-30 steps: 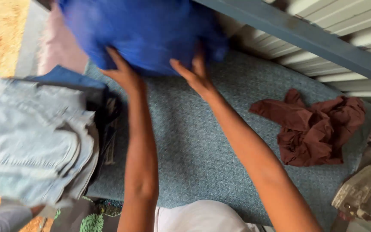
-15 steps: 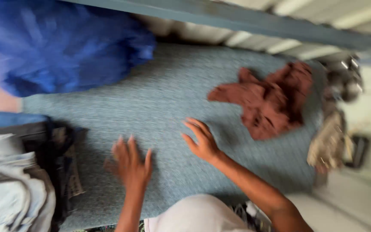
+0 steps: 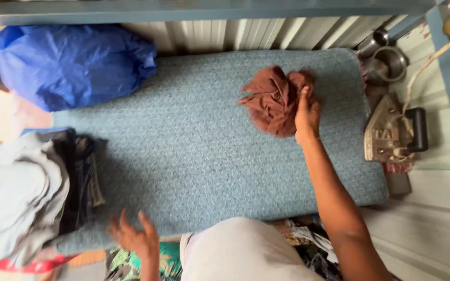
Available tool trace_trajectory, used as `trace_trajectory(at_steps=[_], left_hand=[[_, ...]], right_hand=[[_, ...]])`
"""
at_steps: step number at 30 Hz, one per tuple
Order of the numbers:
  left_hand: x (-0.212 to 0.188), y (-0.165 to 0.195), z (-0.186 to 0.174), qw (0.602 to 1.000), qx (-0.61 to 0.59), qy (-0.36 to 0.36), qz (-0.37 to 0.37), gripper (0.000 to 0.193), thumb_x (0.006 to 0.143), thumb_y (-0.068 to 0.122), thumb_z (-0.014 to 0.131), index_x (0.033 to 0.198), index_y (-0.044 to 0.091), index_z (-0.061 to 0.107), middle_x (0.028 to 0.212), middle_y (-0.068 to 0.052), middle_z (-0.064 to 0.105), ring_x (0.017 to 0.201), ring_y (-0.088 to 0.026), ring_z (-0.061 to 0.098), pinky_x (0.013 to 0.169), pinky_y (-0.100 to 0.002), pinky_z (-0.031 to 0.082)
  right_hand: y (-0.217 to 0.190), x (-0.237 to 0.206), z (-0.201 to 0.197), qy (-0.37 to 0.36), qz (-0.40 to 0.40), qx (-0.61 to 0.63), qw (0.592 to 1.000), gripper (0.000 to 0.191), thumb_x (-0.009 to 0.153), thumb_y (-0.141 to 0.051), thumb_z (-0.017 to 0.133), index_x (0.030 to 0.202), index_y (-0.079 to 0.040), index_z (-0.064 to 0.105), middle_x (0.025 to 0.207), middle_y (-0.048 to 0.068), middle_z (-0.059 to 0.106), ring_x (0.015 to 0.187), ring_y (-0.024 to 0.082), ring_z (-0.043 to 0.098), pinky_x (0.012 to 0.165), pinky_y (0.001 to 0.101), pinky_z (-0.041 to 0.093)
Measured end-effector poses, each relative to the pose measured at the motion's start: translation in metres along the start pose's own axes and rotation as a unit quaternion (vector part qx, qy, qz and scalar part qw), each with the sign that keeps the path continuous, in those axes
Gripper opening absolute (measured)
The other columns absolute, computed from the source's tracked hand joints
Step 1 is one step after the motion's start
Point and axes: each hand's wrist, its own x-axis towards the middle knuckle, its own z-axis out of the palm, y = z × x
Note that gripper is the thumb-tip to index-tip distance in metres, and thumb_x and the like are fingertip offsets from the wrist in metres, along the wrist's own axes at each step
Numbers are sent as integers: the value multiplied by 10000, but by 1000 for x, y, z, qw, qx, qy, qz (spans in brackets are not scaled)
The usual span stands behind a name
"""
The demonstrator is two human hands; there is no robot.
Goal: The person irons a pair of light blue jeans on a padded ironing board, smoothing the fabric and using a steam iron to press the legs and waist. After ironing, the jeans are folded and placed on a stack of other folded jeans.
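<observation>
Right hand (image 3: 307, 115) reaches out over the padded blue-grey board (image 3: 209, 151) and closes on the crumpled brown garment (image 3: 274, 101), fingers curled into the cloth at its right edge; thumb side hidden by the fabric. Garment sits bunched on the board's far right part, near the end where the iron is. Left hand (image 3: 134, 238) hovers at the board's near edge, fingers spread, holding nothing, slightly blurred.

Containers: two metal cups (image 3: 386, 54) stand off the board's far right corner, against the corrugated wall; insides too dark to tell contents. Blue plastic bag (image 3: 74, 65) lies stuffed at the far left end, contents not visible.

Old metal iron (image 3: 394, 136) with black handle rests just beside the board's right end, cord running up out of frame. Pile of folded clothes (image 3: 24, 198), pale denim on top and darker pieces under, at left, cut off by the frame edge.
</observation>
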Motion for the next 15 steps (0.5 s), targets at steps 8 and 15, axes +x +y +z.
trace_trajectory(at_steps=[8,15], left_hand=[[-32,100,63,783,-558,-268,65,529,1020,167,662,1490,10,475,1490,-132,498,1355,-249,491,1128,-390,427],[3,166,16,795,-595,-58,-102,335,1037,210,599,1333,61,552,1221,-96,617,1053,-209,628,871,-390,546]], right_hand=[[26,-192,32,-523,-78,-122,840,426,1037,-345,682,1239,29,724,1203,140,779,1148,263,693,1045,388,544],[27,-102,-101,-93,-186,204,957,187,1222,-238,543,1210,-55,577,1200,70,625,1170,161,602,1043,341,510]])
